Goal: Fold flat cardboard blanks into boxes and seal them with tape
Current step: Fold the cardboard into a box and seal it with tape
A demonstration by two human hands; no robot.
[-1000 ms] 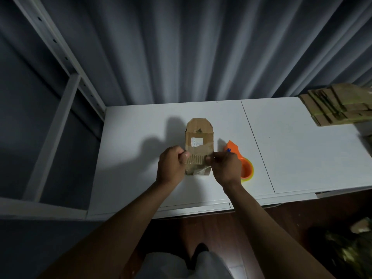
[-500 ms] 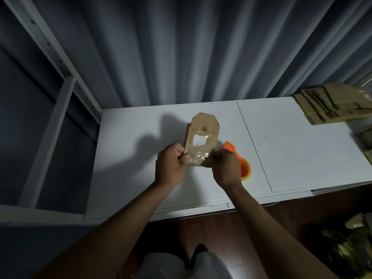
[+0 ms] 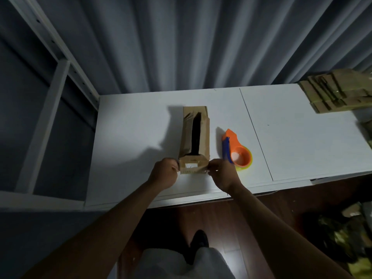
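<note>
A long narrow cardboard box (image 3: 203,137) lies on the white table (image 3: 130,137), its top flaps parted so a dark slit shows along it. Its near end bears a small white label and shiny tape. My left hand (image 3: 164,174) pinches the near left corner of the box. My right hand (image 3: 222,174) grips the near right corner. An orange tape dispenser (image 3: 237,152) with a blue handle rests on the table just right of the box, close behind my right hand.
A stack of flat cardboard blanks (image 3: 338,91) sits at the table's far right corner. A white metal shelf frame (image 3: 52,93) stands to the left. Grey curtains hang behind the table. Dark clutter lies on the floor at the lower right.
The box was held upright with its taped end facing me; it has been tipped away and laid flat along the table, open slit upward. Both hands kept hold of its near end.
</note>
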